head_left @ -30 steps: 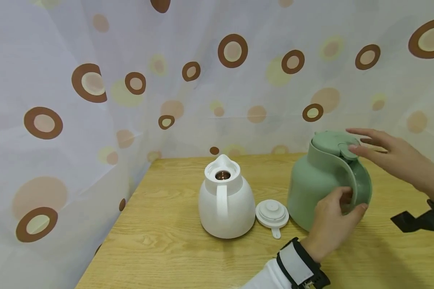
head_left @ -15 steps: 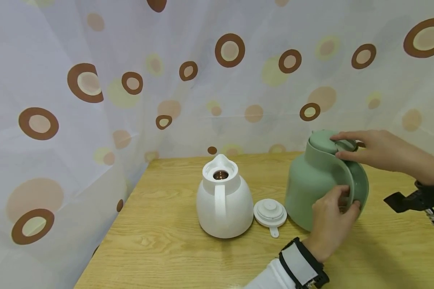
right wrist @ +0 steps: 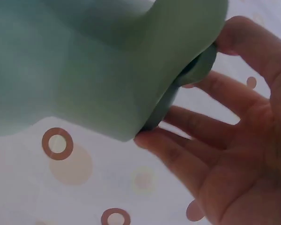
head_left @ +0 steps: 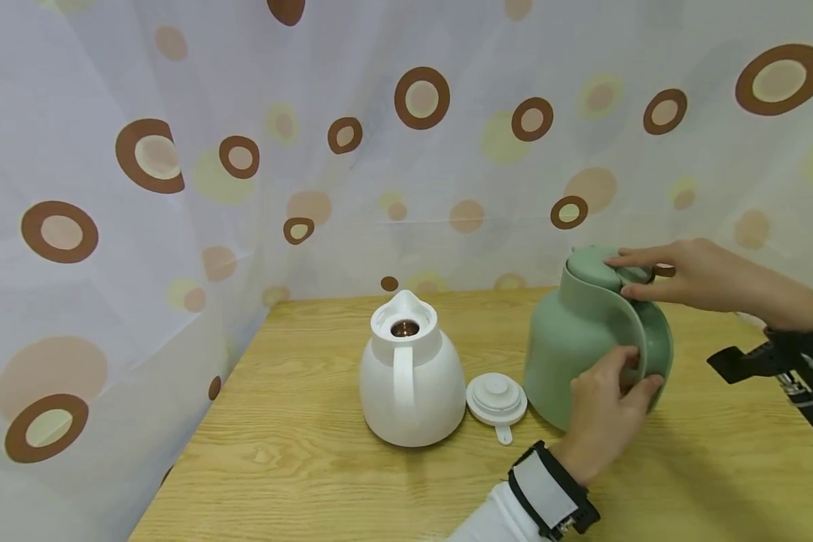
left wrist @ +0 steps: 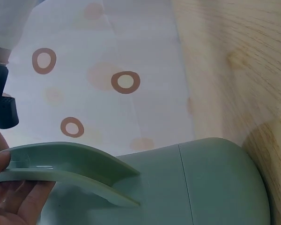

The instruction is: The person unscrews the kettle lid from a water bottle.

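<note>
A green thermos jug (head_left: 569,346) stands upright on the right side of the table, its handle (left wrist: 61,174) toward the person. My left hand (head_left: 603,410) grips that handle, thumb on one side and fingers curled round the other. On top sits the green lid (head_left: 592,267), seated in the jug's neck. Across it lies my right hand (head_left: 694,277); in the right wrist view its thumb and fingertips hold the lid (right wrist: 199,65) from opposite sides. The palm stays off the lid.
A white thermos jug (head_left: 412,384) stands left of the green one, its mouth uncovered. Between the two jugs a white lid (head_left: 497,397) with a small tab lies on the wooden table (head_left: 298,467). A patterned cloth (head_left: 352,173) hangs behind and at the left.
My right hand has moved left from the lid's right edge onto its top and taken hold of it. My left hand keeps its grip on the handle. The head view has shifted slightly right.
</note>
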`<state>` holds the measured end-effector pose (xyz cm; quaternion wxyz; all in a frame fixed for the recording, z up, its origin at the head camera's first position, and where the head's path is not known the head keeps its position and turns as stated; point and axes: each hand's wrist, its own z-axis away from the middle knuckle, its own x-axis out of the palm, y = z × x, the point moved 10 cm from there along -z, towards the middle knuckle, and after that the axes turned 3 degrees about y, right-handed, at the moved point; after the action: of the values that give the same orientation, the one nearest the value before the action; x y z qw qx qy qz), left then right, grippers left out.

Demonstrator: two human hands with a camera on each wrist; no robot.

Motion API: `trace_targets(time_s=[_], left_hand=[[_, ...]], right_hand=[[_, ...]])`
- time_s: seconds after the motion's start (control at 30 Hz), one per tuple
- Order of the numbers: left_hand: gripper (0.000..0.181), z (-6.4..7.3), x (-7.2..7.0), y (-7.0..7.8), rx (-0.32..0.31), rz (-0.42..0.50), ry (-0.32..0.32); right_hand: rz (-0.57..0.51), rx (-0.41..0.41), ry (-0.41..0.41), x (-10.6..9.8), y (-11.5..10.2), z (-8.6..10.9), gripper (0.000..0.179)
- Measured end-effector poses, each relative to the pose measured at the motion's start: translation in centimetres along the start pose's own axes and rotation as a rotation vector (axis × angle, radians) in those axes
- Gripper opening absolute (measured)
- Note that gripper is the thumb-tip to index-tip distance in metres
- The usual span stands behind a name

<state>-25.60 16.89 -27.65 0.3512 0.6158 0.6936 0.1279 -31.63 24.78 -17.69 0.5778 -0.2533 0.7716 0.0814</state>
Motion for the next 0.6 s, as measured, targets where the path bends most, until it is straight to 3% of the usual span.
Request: trace_targets(time_s=[0.2, 0.4, 0.6], left_hand=[[0.021, -0.3, -0.1, -0.1, 0.032, -0.039, -0.009], [0.023, -0.2, -0.1, 0.0, 0.067, -0.055, 0.003], [0.023, -0.5, 0.2, 0.4, 0.087, -0.097, 0.007]], right_hand=[[-0.136, -0.038, 0.052, 0.2, 2.2, 0.3, 0.047], [-0.394, -0.060, -0.047, 1.0, 3.9, 0.3, 0.041], [-0.439, -0.032, -0.092, 0.8, 4.7, 0.1, 0.038]])
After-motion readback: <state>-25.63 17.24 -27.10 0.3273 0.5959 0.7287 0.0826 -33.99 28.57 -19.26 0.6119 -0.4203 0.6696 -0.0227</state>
